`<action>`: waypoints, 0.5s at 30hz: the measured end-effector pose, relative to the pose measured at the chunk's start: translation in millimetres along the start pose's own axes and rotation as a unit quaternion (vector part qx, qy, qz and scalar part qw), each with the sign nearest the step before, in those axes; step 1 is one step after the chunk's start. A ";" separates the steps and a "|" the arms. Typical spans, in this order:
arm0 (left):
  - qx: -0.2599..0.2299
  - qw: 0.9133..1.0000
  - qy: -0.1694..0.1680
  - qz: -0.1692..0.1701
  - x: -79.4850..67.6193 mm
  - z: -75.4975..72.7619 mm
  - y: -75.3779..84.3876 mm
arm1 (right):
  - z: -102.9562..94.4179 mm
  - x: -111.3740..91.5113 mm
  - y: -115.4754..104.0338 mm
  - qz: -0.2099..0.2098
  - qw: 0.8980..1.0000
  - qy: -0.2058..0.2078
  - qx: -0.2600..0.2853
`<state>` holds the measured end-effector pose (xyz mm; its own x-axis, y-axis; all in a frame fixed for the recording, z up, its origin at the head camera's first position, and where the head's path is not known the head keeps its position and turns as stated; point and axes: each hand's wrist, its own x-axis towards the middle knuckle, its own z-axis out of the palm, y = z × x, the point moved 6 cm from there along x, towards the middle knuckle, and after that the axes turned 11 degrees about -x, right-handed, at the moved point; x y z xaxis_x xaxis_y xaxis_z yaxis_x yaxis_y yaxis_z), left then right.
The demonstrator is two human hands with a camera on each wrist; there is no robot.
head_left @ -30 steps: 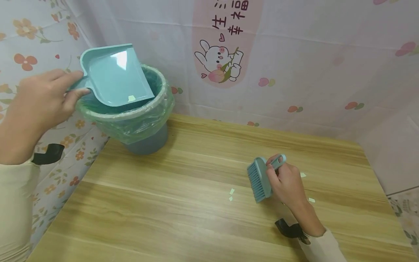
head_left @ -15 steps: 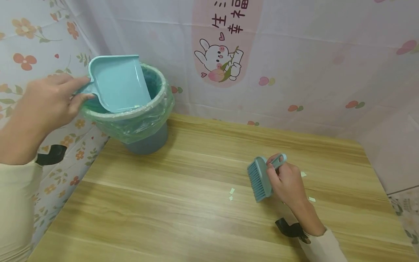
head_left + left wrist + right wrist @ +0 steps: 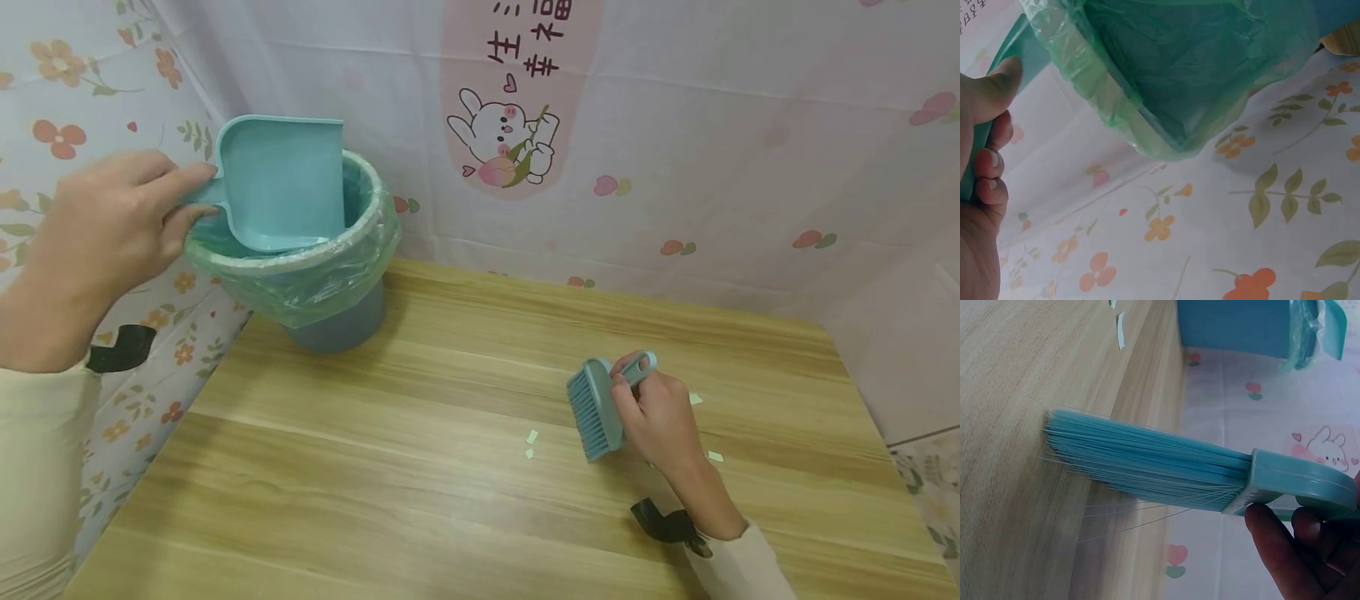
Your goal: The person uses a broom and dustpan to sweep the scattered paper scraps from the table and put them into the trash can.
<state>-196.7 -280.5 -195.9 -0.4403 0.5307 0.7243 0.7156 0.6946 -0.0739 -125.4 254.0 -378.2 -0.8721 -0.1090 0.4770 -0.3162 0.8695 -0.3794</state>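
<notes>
My left hand (image 3: 120, 221) grips the handle of a light-blue dustpan (image 3: 285, 179), which is tilted over the mouth of a lined trash bin (image 3: 333, 325). One small paper scrap (image 3: 322, 241) shows at the pan's lower edge. In the left wrist view, fingers curl round the dustpan handle (image 3: 967, 169) beside the green bag (image 3: 1166, 81). On the right, my right hand (image 3: 660, 421) holds a blue hand brush (image 3: 600, 408) with its bristles pointing left. The right wrist view shows the bristles (image 3: 1141, 456) close to the tabletop; whether they touch is unclear.
Two pale paper scraps (image 3: 531, 442) lie left of the brush on the wooden table (image 3: 390, 500). More scraps (image 3: 715, 456) lie right of the right hand. Behind the table hangs a printed cloth (image 3: 675, 125), and a floral cloth (image 3: 135, 417) covers the left side.
The left hand has shifted slightly right and turned the dustpan steeper over the bin. The scrap on it has slid toward the lower edge. The right hand and brush have stayed in place.
</notes>
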 end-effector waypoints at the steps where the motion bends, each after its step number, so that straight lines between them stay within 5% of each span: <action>1: 0.001 1.000 -0.001 0.003 1.0 -0.7 0.4 | 0.0 0.0 0.2 0.000 1.000 0.000 0.000; 6: 0.017 1.000 -0.005 0.007 5.7 -5.0 -1.0 | 0.0 -0.2 0.8 -0.004 1.000 0.003 0.001; 15: 0.021 0.998 0.064 -0.012 11.1 -11.9 -2.8 | -0.5 -1.4 1.2 0.003 1.000 0.002 -0.001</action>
<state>-197.1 -282.3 -179.5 -0.3814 0.4492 0.8079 0.6814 0.7272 -0.0826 -124.3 255.5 -378.9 -0.8723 -0.1010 0.4785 -0.3096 0.8714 -0.3805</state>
